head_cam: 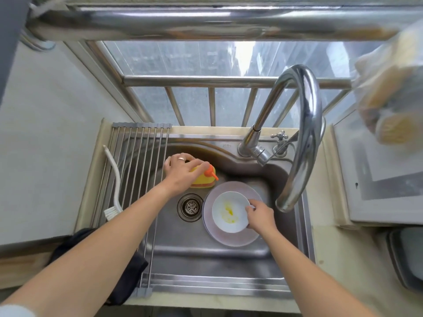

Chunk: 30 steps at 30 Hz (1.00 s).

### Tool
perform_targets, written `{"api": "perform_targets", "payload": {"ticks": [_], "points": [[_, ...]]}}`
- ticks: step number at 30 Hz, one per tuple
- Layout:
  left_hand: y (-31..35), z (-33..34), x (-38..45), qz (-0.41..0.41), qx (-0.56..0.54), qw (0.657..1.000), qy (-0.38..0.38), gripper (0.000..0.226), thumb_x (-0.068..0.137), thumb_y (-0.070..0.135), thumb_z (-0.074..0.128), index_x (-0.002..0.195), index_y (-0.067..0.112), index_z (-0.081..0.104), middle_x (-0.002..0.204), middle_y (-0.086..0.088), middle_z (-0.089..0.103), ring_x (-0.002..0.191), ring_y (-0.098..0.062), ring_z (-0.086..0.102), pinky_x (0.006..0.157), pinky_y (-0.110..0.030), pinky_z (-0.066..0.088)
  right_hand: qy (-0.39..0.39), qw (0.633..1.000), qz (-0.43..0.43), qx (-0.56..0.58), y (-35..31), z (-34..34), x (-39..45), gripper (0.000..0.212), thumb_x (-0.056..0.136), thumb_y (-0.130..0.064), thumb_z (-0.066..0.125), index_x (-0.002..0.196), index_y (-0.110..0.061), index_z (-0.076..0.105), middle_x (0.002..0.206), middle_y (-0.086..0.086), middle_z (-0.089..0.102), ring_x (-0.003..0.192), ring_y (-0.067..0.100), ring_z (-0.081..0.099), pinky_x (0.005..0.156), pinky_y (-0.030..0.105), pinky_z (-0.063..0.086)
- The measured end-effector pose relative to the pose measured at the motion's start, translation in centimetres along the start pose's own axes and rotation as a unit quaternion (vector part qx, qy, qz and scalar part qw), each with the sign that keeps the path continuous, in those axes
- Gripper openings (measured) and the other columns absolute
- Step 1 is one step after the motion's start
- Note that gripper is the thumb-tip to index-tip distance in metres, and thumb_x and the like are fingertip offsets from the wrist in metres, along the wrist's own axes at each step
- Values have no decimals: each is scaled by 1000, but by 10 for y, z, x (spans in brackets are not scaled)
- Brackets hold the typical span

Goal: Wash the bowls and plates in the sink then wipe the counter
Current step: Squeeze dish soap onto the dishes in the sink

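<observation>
A white bowl [229, 212] with yellow smears inside sits on a pale pink plate [231, 237] in the steel sink [206, 250]. My right hand [259, 215] pinches the bowl's right rim. At the sink's back left stands a yellow dish-soap bottle [204, 179] with an orange pump top; my left hand [183, 171] rests over it, fingers curled on the pump. The drain strainer [190, 207] lies left of the plate.
A tall curved steel faucet [302, 133] arches over the sink's right side. A roll-up drying rack [135, 175] covers the sink's left edge, with a white brush [114, 186] on it. A dark cloth [128, 271] lies at the front left. A bag of sponges [393, 94] hangs upper right.
</observation>
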<state>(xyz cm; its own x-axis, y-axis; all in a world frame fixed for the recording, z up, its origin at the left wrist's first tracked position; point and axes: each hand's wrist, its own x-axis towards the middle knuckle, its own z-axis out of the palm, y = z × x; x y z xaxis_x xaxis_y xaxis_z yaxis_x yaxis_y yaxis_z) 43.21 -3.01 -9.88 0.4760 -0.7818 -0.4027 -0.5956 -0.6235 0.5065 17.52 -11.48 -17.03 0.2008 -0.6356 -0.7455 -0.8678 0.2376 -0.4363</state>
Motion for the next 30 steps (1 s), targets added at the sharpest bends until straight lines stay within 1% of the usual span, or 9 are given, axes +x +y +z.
{"api": "perform_targets", "payload": {"ticks": [3, 5, 7, 9, 12, 16, 21, 26, 30], "points": [[3, 1, 0, -15, 9, 1000, 2, 65, 73, 89, 25, 102, 53, 70, 123, 13, 49, 136, -13, 24, 118, -42, 4, 11, 999, 1, 31, -11, 1, -16, 40, 88, -25, 48, 120, -22, 71, 113, 14, 66, 86, 34, 71, 61, 36, 64], [1, 0, -2, -20, -8, 1000, -9, 55, 76, 88, 32, 99, 54, 69, 125, 12, 49, 136, -13, 23, 117, -41, 4, 18, 998, -1, 53, -16, 2, -19, 33, 95, -14, 49, 120, -20, 69, 110, 12, 64, 88, 33, 70, 57, 32, 63], [-2, 1, -4, -17, -12, 1000, -12, 41, 85, 82, 42, 99, 54, 68, 128, 13, 50, 137, -13, 22, 118, -42, 4, 14, 998, -2, 62, -18, 5, -19, 27, 95, -9, 52, 113, -22, 67, 101, 8, 62, 94, 33, 67, 70, 44, 64], [-6, 4, -7, -13, -9, 1000, -7, 36, 87, 79, 46, 99, 52, 68, 128, 14, 50, 138, -12, 22, 118, -42, 6, 3, 998, -5, 60, -17, 8, -15, 24, 90, -8, 58, 107, -23, 66, 94, 6, 64, 97, 35, 67, 80, 53, 61], [-4, 6, -10, -15, -18, 1000, 7, 35, 87, 76, 51, 98, 50, 70, 126, 15, 49, 136, -11, 20, 117, -41, 8, -6, 999, -6, 49, -15, 11, -8, 25, 84, -6, 62, 99, -26, 60, 92, 7, 66, 98, 39, 67, 85, 56, 59], [0, 11, -10, -16, -17, 999, 47, 34, 86, 73, 56, 96, 44, 73, 123, 16, 48, 128, -7, 20, 118, -40, 12, -6, 998, 6, 64, -16, 10, -8, 22, 86, -3, 63, 102, -19, 62, 87, 4, 61, 96, 38, 68, 83, 55, 60], [-1, 16, -4, -4, 10, 996, 83, 32, 87, 71, 56, 94, 44, 71, 122, 15, 51, 131, -13, 25, 117, -42, 14, -6, 997, 6, 76, -12, 13, -4, 21, 87, -4, 62, 101, -20, 61, 86, 1, 62, 95, 36, 69, 82, 54, 61], [-4, 18, 0, 2, 65, 995, 75, 43, 90, 77, 41, 98, 45, 69, 125, 11, 55, 131, -15, 30, 111, -42, 14, 0, 995, 10, 96, -9, 15, -2, 20, 88, -8, 60, 101, -23, 62, 92, 2, 65, 94, 34, 69, 79, 53, 62], [-7, 14, 2, -2, 55, 998, 40, 47, 89, 78, 37, 101, 46, 68, 129, 11, 54, 135, -15, 27, 111, -40, 12, 15, 996, 7, 92, -11, 15, -5, 21, 90, -6, 57, 102, -23, 61, 102, 7, 64, 92, 33, 69, 75, 50, 63]]}}
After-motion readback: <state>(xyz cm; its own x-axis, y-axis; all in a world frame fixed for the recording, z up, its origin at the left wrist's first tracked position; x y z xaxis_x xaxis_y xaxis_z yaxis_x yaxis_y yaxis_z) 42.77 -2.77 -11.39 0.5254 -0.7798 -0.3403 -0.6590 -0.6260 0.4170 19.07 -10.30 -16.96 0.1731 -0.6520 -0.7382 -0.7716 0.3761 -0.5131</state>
